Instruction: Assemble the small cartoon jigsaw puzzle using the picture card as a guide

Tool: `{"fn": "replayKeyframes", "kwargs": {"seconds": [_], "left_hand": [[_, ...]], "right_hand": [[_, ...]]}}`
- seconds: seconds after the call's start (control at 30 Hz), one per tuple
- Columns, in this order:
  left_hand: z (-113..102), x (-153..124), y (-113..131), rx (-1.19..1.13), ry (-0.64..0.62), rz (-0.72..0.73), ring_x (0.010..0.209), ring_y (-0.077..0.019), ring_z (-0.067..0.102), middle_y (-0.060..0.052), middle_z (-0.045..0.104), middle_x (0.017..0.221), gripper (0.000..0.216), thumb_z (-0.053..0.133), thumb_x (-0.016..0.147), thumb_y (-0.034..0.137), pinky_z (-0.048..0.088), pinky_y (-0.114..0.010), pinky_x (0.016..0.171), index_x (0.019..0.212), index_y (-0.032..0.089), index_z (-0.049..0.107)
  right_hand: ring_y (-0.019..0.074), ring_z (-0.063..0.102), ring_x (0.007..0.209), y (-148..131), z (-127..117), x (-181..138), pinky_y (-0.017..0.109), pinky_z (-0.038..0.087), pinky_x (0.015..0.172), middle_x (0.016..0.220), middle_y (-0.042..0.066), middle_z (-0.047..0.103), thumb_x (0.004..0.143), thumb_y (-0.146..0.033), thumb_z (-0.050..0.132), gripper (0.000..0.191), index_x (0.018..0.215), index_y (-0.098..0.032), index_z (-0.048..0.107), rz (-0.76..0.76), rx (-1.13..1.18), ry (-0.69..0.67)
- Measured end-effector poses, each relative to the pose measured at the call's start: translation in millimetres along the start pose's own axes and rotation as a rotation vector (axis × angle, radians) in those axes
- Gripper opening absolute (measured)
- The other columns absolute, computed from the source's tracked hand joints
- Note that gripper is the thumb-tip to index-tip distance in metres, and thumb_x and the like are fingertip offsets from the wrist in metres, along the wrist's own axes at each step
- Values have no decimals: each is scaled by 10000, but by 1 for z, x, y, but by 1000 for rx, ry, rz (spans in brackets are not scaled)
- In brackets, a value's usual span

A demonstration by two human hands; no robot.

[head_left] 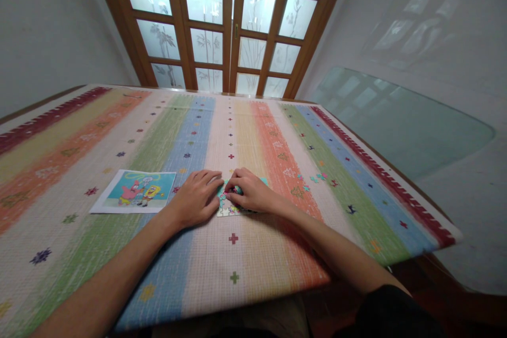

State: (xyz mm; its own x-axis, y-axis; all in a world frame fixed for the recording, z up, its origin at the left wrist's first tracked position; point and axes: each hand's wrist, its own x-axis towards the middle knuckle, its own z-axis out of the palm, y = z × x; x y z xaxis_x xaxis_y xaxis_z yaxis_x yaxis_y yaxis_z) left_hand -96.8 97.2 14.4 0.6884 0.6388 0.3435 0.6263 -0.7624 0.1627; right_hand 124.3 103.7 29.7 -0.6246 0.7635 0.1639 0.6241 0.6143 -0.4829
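Observation:
A small jigsaw puzzle (pixel 226 206) lies on the striped tablecloth (pixel 253 253) in front of me, mostly covered by my hands. My left hand (pixel 196 198) rests flat on its left edge, fingers stretched toward the middle. My right hand (pixel 249 193) is curled over the puzzle's top, fingertips pinched on a small puzzle piece (pixel 234 189). A printed cartoon picture (pixel 137 190) lies flat to the left of my left hand.
A few loose puzzle pieces (pixel 317 177) lie scattered to the right on the cloth. The table's right edge (pixel 400 190) runs diagonally beside a glass surface (pixel 404 121). Wooden glazed doors (pixel 233 26) stand behind the table's far edge.

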Motion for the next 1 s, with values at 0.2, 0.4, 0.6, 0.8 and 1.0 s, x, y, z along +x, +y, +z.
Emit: {"fn": "replayKeyframes", "kwargs": {"seconds": [0.2, 0.4, 0.6, 0.8, 1.0], "left_hand": [[2, -1, 0, 11, 2, -11, 1189, -335, 566, -163, 629, 1305, 345, 470, 912, 253, 458, -537, 1019, 1218, 168, 604], [2, 0, 0, -7, 13, -15, 1211, -329, 564, -164, 628, 1314, 370, 467, 907, 253, 458, -521, 1028, 1245, 160, 583], [3, 0, -1, -19, 19, -24, 1222, -337, 562, -166, 629, 1325, 427, 466, 902, 260, 455, -533, 1037, 1305, 152, 557], [3, 0, 0, -36, 14, -19, 1218, -338, 563, -168, 621, 1338, 462, 470, 891, 253, 457, -535, 1035, 1334, 148, 552], [5, -1, -1, -47, 21, -27, 1221, -341, 557, -164, 614, 1355, 482, 483, 890, 256, 449, -539, 1047, 1355, 158, 557]], "right_hand": [[223, 549, 998, 0, -1, 0, 358, 456, 905, 997, 73, 607, 881, -174, 702, 56, 937, -175, 697, -22, 7, -6], [220, 550, 999, 0, 1, 0, 348, 454, 911, 1020, 95, 608, 888, -155, 687, 40, 927, -157, 695, -56, 35, -9], [136, 568, 710, -2, -13, 1, 254, 443, 701, 755, -15, 630, 845, -89, 664, 102, 908, -169, 653, 87, 254, -41], [107, 569, 621, -3, -23, -8, 224, 415, 621, 691, -15, 670, 839, -125, 702, 43, 816, -160, 692, 192, 256, -11], [120, 581, 617, -6, -19, -20, 245, 408, 634, 717, 20, 712, 853, -141, 693, 92, 812, -152, 775, 211, 143, -45]]}}
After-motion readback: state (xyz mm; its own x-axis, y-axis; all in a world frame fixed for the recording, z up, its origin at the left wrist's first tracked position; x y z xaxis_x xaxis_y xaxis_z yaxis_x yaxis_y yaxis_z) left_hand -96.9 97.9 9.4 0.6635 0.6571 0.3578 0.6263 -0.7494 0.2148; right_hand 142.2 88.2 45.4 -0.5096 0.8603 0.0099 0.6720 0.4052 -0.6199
